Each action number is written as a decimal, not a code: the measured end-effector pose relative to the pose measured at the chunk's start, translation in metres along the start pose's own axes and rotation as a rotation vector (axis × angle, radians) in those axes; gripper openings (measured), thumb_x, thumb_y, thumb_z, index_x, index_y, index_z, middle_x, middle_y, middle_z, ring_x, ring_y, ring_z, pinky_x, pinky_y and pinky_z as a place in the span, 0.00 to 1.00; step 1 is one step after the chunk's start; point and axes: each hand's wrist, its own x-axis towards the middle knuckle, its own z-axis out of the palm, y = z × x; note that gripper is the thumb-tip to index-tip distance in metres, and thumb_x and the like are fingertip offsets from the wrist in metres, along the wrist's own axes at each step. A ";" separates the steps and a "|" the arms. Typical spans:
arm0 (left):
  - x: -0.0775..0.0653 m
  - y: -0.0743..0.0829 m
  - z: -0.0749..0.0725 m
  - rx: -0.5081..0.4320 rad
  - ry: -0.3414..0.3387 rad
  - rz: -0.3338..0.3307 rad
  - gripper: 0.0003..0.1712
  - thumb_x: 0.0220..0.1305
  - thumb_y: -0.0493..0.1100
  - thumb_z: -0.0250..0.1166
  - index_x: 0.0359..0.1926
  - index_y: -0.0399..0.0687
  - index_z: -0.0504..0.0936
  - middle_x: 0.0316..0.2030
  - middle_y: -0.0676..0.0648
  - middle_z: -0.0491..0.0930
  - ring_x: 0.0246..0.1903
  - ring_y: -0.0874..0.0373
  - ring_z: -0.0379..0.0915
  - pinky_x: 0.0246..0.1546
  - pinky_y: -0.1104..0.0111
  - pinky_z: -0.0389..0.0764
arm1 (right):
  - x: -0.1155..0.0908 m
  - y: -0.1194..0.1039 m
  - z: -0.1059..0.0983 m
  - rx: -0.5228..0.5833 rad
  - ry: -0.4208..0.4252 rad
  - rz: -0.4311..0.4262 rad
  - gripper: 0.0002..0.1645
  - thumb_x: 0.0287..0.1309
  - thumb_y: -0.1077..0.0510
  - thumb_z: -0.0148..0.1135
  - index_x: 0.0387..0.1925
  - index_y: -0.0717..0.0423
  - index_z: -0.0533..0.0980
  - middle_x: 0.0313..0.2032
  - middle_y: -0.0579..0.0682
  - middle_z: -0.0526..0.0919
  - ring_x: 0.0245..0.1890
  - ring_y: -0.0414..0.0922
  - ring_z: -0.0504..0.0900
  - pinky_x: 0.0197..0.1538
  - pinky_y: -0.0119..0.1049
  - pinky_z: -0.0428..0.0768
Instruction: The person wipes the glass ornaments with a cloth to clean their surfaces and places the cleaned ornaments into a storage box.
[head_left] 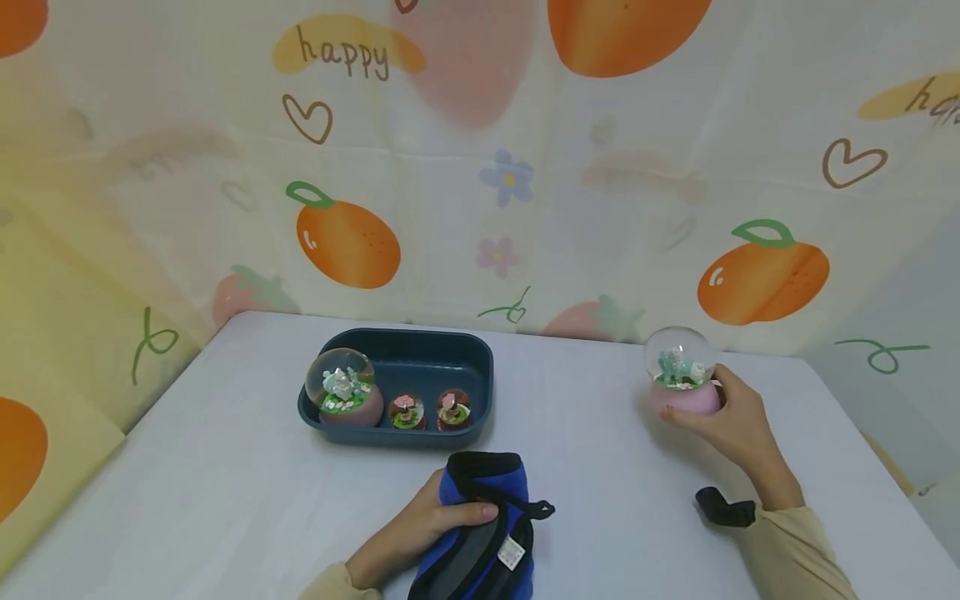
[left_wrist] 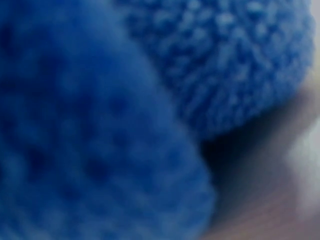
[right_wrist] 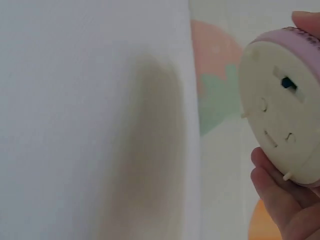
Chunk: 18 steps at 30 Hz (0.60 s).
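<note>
My right hand (head_left: 727,417) grips a snow globe (head_left: 684,400) by its pink base, above the table's right side. The right wrist view shows the globe's cream underside (right_wrist: 280,110) with a small dark switch, raised off the table. My left hand (head_left: 420,525) holds a folded blue cloth (head_left: 487,533) with black trim and a white label, thumb on top. Fuzzy blue fabric (left_wrist: 225,60) fills most of the left wrist view, where the hand's hold is hidden. At the back left, a dark teal tray (head_left: 427,346) contains another pink-based snow globe (head_left: 360,408) and two small globes (head_left: 407,412).
A white table (head_left: 225,483) spans the scene, with a fruit-print curtain (head_left: 450,217) hanging behind its far edge. A black strap-like piece (head_left: 724,508) is at the right sleeve's cuff.
</note>
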 end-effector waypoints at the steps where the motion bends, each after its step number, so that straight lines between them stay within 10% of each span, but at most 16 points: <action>1: 0.000 0.000 0.000 0.001 0.001 0.000 0.30 0.64 0.43 0.65 0.63 0.34 0.72 0.49 0.49 0.82 0.46 0.62 0.77 0.51 0.71 0.76 | 0.000 -0.003 0.001 0.012 0.012 -0.015 0.37 0.42 0.53 0.81 0.52 0.61 0.73 0.46 0.59 0.82 0.34 0.26 0.72 0.34 0.25 0.75; 18: -0.002 0.000 -0.001 -0.022 0.017 -0.022 0.30 0.66 0.46 0.63 0.63 0.32 0.70 0.49 0.50 0.82 0.47 0.61 0.77 0.52 0.70 0.75 | -0.011 -0.064 0.016 0.197 -0.057 -0.096 0.41 0.37 0.62 0.81 0.56 0.54 0.73 0.46 0.35 0.74 0.41 0.34 0.75 0.40 0.31 0.78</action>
